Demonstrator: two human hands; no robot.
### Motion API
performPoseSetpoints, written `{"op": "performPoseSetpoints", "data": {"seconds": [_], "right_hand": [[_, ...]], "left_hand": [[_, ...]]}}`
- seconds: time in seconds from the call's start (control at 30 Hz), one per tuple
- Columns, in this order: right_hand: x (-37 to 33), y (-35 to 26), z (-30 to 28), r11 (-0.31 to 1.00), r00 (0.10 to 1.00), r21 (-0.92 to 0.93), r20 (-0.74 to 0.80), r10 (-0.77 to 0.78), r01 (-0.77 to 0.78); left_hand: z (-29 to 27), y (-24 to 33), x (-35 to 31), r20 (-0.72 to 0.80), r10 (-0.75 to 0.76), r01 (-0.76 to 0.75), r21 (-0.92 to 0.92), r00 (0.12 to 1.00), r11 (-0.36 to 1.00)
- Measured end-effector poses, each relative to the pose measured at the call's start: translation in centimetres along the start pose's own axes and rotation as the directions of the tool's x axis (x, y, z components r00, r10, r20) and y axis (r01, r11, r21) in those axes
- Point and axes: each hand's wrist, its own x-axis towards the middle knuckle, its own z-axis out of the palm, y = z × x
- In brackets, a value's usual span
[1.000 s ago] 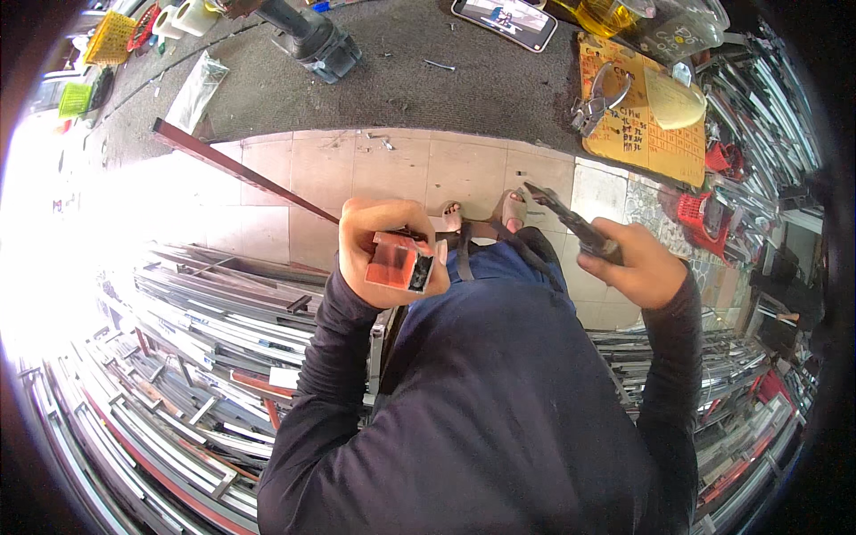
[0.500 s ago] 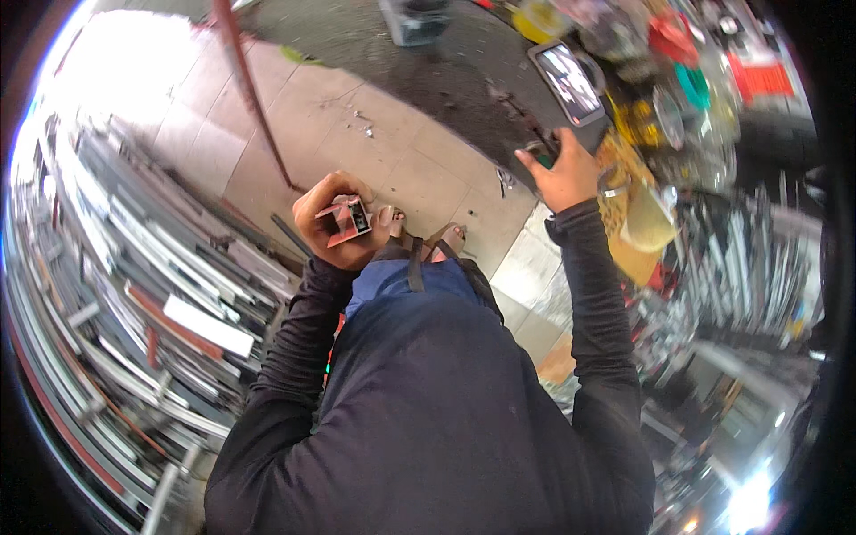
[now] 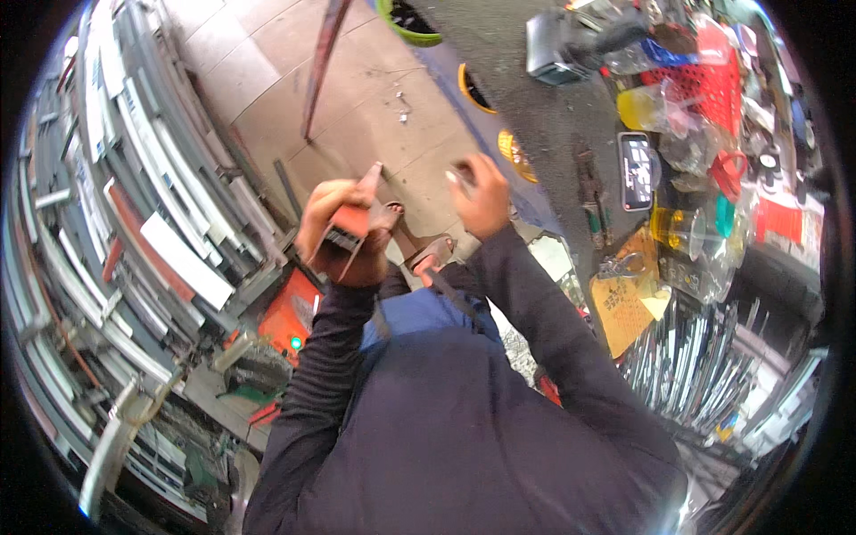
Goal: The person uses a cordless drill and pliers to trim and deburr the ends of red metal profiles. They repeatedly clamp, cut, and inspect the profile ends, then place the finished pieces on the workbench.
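Red angular profile (image 3: 350, 218) sits clenched in left hand (image 3: 321, 212); right hand (image 3: 482, 198) curls, grip unclear.

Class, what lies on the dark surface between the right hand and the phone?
In the head view, a green-handled tool lies between right hand and phone.

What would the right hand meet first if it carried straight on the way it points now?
Probably the long reddish bar, toward the picture's upper left, after passing over pale floor tiles; depth is unclear, so the right hand might miss it.
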Motion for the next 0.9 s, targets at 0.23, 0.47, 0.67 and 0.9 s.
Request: {"op": "performPoseSetpoints", "data": {"seconds": [0.23,0.47,0.67,0.9], "right_hand": [[15.5,16.1,12.2,0.669,0.659,-0.080,-0.295,0.692,-0.739],[16.8,19.2,14.2,0.615,0.581,-0.005,-0.335,0.742,-0.788],[16.6,19.6,13.8,0.606,0.566,0.019,-0.337,0.752,-0.795],[16.8,20.4,13.7,0.600,0.549,0.046,-0.351,0.758,-0.799]], "left_hand": [[-3.5,-1.3,-0.3,0.112,-0.034,0.047,-0.115,0.993,0.992],[-4.1,-1.0,0.4,0.102,0.012,-0.005,-0.072,0.995,0.997],[-2.2,-0.4,0.2,0.015,-0.065,0.067,-0.138,0.998,0.988],[-0.1,0.5,1.3,0.127,-0.076,0.108,-0.264,0.989,0.959]]}}
